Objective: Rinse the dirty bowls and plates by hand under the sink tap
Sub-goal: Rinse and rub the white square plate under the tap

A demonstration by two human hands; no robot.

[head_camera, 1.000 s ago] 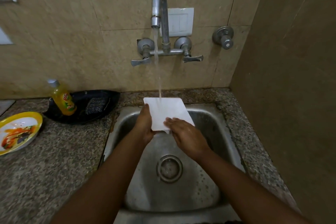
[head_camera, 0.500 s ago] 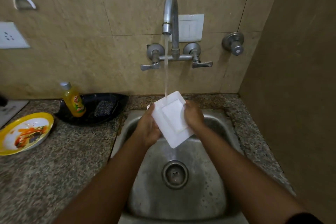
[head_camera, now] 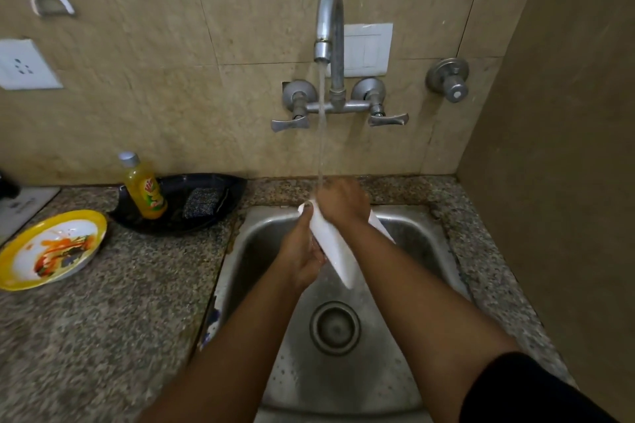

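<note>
I held the white plate (head_camera: 335,251) over the steel sink (head_camera: 426,244), tipped up on edge so that I saw mostly its thin side, slanting from upper left down toward the drain (head_camera: 335,327). My left hand (head_camera: 302,251) gripped its left edge, the fingers (head_camera: 318,256) curled tight around the rim and the thumb up near the top corner. My right hand (head_camera: 343,201) lay over the far top of the plate, fingers closed down on it, so both hands were grasping the same plate. A corner of the plate showed past my right wrist, on the right.

Water (head_camera: 321,120) ran in a steady stream from the tap (head_camera: 330,21) on the tiled wall and struck just where my right hand met the plate's upper end. The two lever handles sat to either side of the spout.

On the speckled stone surface (head_camera: 103,319) to my left stood a yellow-rimmed plate (head_camera: 51,249), smeared with orange and dark food, well apart from the sink. Behind it, near the wall, a black tray (head_camera: 206,216) held a yellow bottle of dish soap (head_camera: 144,187) standing upright and a dark scrub pad (head_camera: 202,201) beside it. My right arm showed a dark sleeve (head_camera: 522,391) at the lower edge.
</note>
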